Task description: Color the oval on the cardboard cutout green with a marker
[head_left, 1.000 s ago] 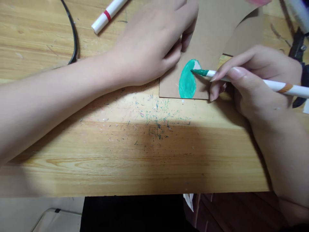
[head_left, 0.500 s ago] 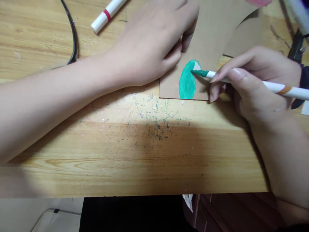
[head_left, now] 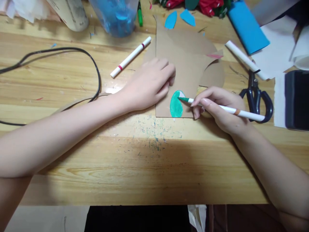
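Note:
My right hand [head_left: 220,108] is closed in a pinch around a white marker [head_left: 229,110] with a green tip and a brown band. That tip touches a small oval [head_left: 176,106], mostly coloured green, with a pale patch at its upper right. The oval lies on a sheet of brown cardboard [head_left: 183,64], at its near edge. My left hand [head_left: 155,82] rests with curled fingers on the cardboard's left side, left of the oval. Its fingertips are tucked under, and I see nothing in them.
A white marker with red bands [head_left: 131,56] lies behind my left hand. Black scissors [head_left: 254,93], a capped marker [head_left: 241,58], a blue folded piece [head_left: 248,27] and a black device [head_left: 298,100] are at right. A clear cup [head_left: 116,16] and a black cable [head_left: 72,49] are at left.
My view has pulled back and shows more of the table's far side. Both hands keep about the same places on the cardboard, and the marker tip stays at the oval's pale patch.

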`<state>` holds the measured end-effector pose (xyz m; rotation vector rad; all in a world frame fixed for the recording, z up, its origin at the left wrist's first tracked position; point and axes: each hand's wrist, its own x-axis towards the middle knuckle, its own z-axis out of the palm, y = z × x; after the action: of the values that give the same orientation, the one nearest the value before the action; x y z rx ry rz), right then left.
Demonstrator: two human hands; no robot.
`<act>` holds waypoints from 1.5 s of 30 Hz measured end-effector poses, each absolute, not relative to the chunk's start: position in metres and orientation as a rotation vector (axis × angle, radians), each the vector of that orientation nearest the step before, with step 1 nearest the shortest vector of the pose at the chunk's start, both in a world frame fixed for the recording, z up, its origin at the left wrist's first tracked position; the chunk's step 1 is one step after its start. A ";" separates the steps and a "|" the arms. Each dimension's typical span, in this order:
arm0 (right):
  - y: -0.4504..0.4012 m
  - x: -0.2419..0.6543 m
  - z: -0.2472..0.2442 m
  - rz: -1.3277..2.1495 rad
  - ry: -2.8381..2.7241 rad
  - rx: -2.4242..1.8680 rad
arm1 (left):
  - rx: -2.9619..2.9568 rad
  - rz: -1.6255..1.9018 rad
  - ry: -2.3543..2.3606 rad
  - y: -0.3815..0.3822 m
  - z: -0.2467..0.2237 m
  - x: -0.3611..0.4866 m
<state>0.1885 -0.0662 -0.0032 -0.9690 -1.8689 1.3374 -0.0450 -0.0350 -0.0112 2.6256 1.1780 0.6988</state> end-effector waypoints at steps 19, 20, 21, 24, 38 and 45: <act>-0.064 0.191 -0.005 1.397 -1.874 -0.987 | 2.600 0.494 1.257 -0.039 -0.007 -0.045; -0.064 0.191 -0.005 1.397 -1.873 -0.986 | 2.601 0.502 1.252 -0.039 -0.007 -0.046; -0.064 0.190 -0.005 1.395 -1.873 -0.987 | 2.601 0.508 1.248 -0.039 -0.007 -0.046; -0.064 0.189 -0.004 1.389 -1.870 -0.985 | 2.602 0.502 1.250 -0.039 -0.007 -0.046; -0.065 0.191 -0.006 1.368 -1.872 -1.004 | 2.575 0.493 1.267 -0.039 -0.007 -0.045; -0.066 0.189 -0.003 1.367 -1.871 -1.003 | 2.570 0.532 1.251 -0.038 -0.006 -0.045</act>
<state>0.1885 -0.0663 -0.0026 -1.0033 -1.8713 1.3666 -0.0445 -0.0384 -0.0063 2.5700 1.2505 0.5322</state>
